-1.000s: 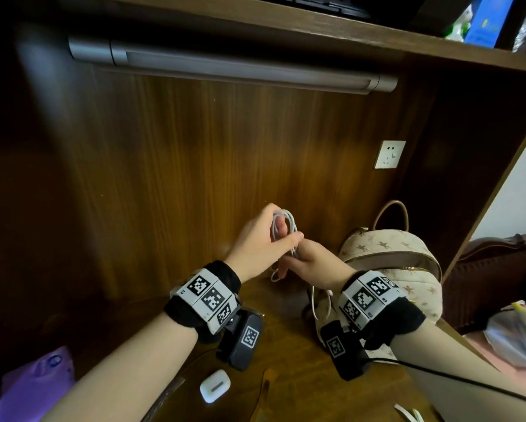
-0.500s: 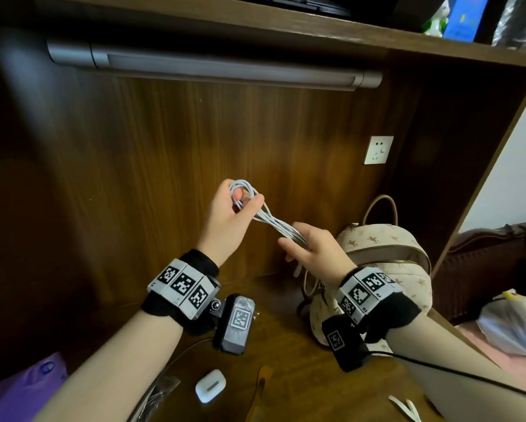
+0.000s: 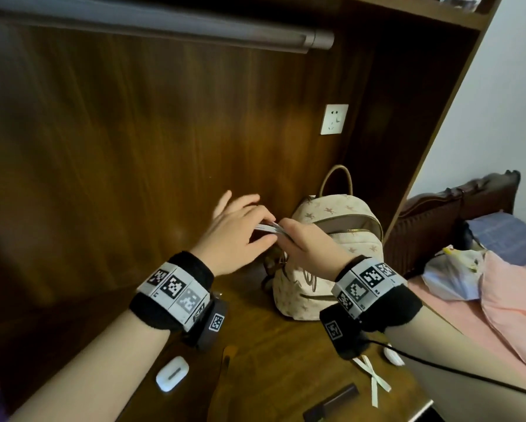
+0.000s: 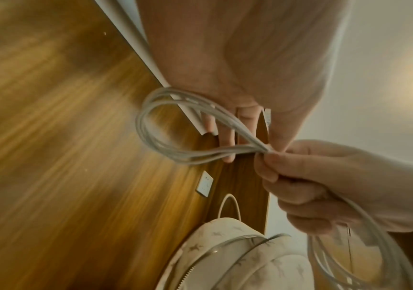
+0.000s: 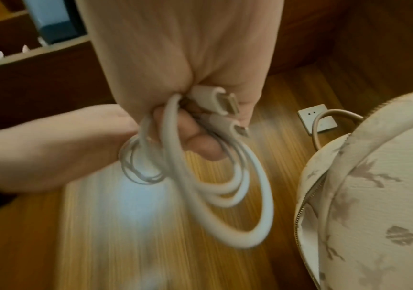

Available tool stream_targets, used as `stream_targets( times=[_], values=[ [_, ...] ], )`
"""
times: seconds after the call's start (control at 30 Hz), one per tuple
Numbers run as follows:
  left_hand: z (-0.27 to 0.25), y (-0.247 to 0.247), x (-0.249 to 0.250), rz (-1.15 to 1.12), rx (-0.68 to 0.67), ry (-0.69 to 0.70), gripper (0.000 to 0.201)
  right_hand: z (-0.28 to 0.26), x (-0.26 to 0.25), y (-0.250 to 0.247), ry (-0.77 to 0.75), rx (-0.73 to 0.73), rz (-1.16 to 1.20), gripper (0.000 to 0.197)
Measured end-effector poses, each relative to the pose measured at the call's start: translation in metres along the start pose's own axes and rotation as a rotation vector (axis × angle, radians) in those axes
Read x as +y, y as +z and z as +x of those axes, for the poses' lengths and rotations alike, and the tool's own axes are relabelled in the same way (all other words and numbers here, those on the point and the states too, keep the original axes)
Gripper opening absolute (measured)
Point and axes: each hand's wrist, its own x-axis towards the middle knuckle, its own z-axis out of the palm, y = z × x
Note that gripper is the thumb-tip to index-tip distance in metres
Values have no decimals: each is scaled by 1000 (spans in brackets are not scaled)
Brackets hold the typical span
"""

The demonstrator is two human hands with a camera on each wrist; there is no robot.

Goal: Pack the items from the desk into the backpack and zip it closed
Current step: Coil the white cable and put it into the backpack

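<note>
A coiled white charging cable [image 3: 267, 228] [image 4: 165, 151] [image 5: 250, 206] hangs in the air just left of the beige star-print backpack [image 3: 340, 214] [image 4: 225, 255] [image 5: 386, 196]. The backpack stands upright at the back right of the wooden desk with its top zip open. My right hand [image 3: 298, 239] [image 4: 287, 176] grips the coil at its middle, and both plugs [image 5: 225, 104] stick out of the fist. My left hand [image 3: 243, 214] [image 4: 225, 137] has straight, spread fingers. One loop of the cable lies against its palm.
On the desk in front lie a white earbud case [image 3: 172, 373], a dark tube [image 3: 331, 403], a white ribbon [image 3: 374, 379] and a brown strap [image 3: 228, 354]. A wall socket [image 3: 334, 119] sits above the backpack. A bed with a plastic bag [image 3: 450, 275] lies to the right.
Both hands dropped from mid-air toward the backpack's open top. My left hand stopped pinching the loop and spread its fingers, while the right kept hold of the coil.
</note>
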Motion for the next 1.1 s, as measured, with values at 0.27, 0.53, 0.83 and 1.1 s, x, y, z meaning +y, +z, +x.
stream_targets(
  times=[0.27,0.53,0.83,1.1],
  values=[
    [51,33,37,-545,50,-11,18,-17,38,-40,62,237,136,13],
    [103,59,90,-1081,127,-126,17,-34,74,-68,112,280,484,30],
    [140,71,126,-1258,-154,-288,68,-39,132,-95,131,154,646,75],
    [163,73,162,-764,-342,-253,58,-45,162,-122,37,155,608,37]
  ],
)
